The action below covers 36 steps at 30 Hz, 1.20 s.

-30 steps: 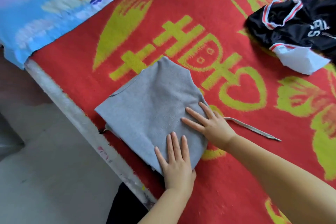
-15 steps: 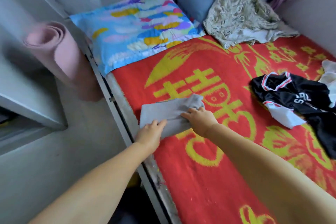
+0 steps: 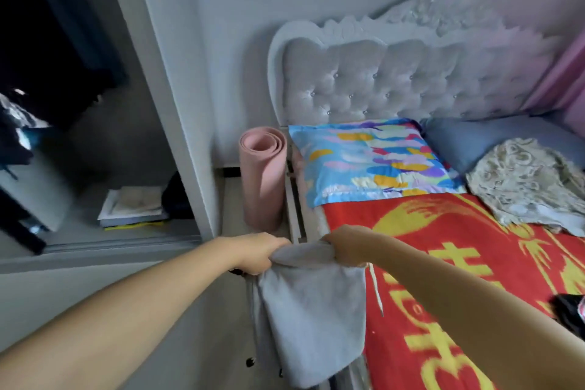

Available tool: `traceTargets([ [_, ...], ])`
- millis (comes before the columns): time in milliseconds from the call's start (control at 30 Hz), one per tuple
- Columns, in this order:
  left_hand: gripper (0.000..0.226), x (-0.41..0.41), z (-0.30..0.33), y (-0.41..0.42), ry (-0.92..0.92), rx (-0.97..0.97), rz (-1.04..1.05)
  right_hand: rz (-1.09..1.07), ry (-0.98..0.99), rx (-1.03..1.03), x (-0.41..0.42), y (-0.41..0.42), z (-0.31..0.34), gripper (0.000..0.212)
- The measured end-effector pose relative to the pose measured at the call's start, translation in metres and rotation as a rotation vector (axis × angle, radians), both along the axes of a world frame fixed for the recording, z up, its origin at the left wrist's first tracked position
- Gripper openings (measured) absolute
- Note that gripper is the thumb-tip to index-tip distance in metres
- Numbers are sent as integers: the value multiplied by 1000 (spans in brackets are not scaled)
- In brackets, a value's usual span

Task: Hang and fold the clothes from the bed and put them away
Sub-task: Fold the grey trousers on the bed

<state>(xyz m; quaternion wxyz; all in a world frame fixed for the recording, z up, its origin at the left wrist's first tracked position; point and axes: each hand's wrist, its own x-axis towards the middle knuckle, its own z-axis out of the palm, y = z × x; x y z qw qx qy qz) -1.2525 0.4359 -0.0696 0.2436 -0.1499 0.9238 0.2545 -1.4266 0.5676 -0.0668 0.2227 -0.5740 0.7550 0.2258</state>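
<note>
Both hands up at the left edge of the bed [image 3: 443,342], holding the folded grey garment [image 3: 311,317] off the blanket. Left hand [image 3: 259,253] grips the garment's upper left corner, fingers curled round the cloth; right hand [image 3: 343,248] grips the upper right corner the same way, knuckles bunched into the fabric. Garment hangs down between them, lower part draped past the bed's left edge toward the floor; a thin drawstring [image 3: 376,291] dangles beside it over the red-and-yellow blanket [image 3: 474,263]. Black garment [image 3: 568,310] only partly in view at the bed's right edge. Patterned beige cloth [image 3: 525,184] lies crumpled near the head end, beside a multicoloured pillow [image 3: 373,161]. Pink rolled mat [image 3: 262,180] stands upright on the floor against the headboard [image 3: 395,82] corner. Open wardrobe [image 3: 79,104] to the left, dark inside, contents blurred.
</note>
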Motion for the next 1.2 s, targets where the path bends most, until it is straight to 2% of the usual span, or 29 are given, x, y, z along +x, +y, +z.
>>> traceTargets([
  [100,45,67,6,-49,5,-8,50,66,-6,-22,58,-63,0,44],
  [267,18,183,9,-158,12,-23,156,169,-30,-41,168,-187,9,35],
  [533,24,292,11,-309,-21,-85,210,305,-127,-73,275,-351,13,44],
  [667,37,313,-3,-373,-59,-72,232,339,-182,-36,293,-421,4,44],
  [800,34,313,-20,-432,-133,-54,279,359,-213,-11,288,-485,-13,39],
  [900,41,308,-28,-475,-160,-26,345,361,-221,34,281,-539,-26,36],
  [1000,49,304,-35,-514,-177,-17,397,355,-223,72,276,-583,-35,35],
  [1200,51,281,-55,-596,-169,-33,375,336,-169,114,254,-670,-55,35],
])
